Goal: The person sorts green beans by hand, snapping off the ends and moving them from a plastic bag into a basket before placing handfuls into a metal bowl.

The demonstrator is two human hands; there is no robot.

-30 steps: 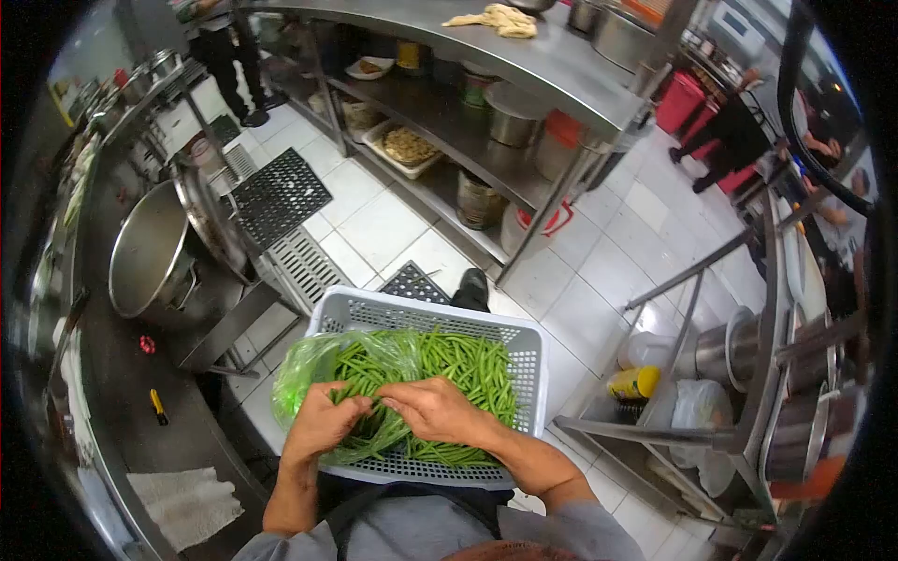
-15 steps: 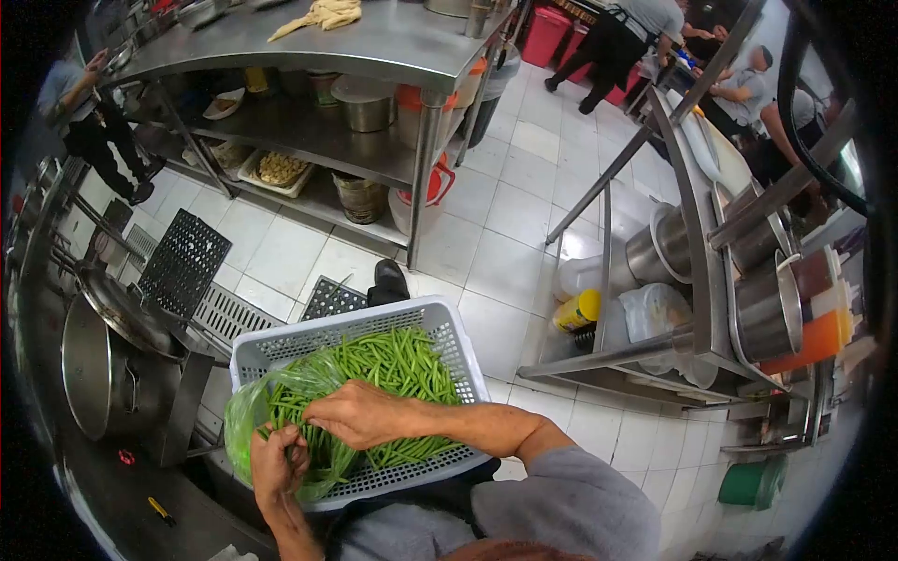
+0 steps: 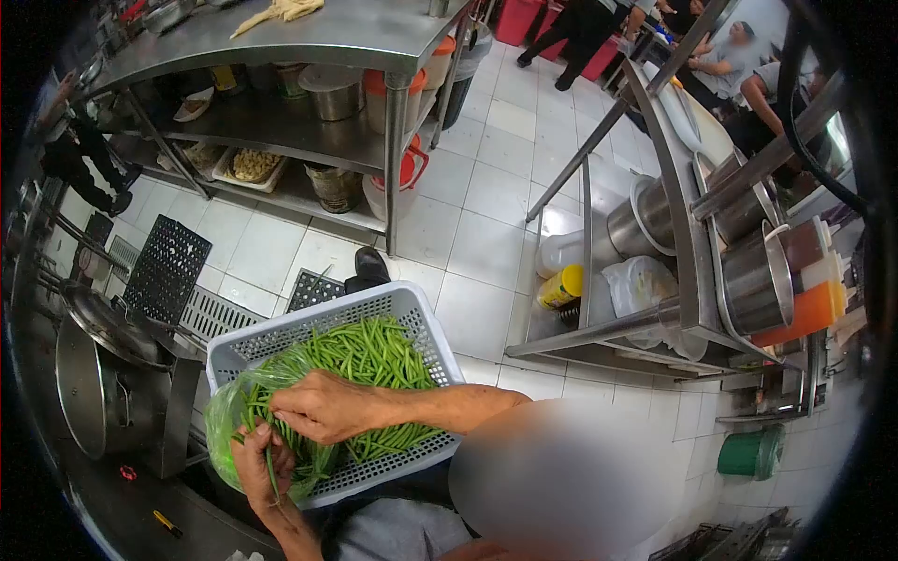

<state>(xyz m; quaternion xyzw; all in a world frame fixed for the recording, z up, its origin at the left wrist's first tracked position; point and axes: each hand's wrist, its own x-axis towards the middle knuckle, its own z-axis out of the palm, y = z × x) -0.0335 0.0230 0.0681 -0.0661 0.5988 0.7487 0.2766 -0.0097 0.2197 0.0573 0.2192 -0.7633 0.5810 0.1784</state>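
A grey perforated basket (image 3: pixel 426 327) holds many cut green beans (image 3: pixel 374 353). Inside its left part lies a clear green plastic bag (image 3: pixel 222 425) with more beans. My left hand (image 3: pixel 262 465) is closed around green beans at the bag's near side, with bean ends sticking out between the fingers. Just above and to the right, my right hand (image 3: pixel 318 407) is pinched over the bag's opening, its fingertips close to the left hand. What those fingertips grip is too small to make out.
A steel table (image 3: pixel 281 47) with loaded shelves stands ahead. At the right is a steel rack (image 3: pixel 687 280) with pots and containers. A large pot (image 3: pixel 84 383) sits at the left, beside a yellow cutter (image 3: pixel 166 524). Other people stand and sit farther off.
The view has shifted, so basket and hands appear farther left and the table higher. A bean now shows more plainly below my left hand's fingers. Both hands remain at the bag.
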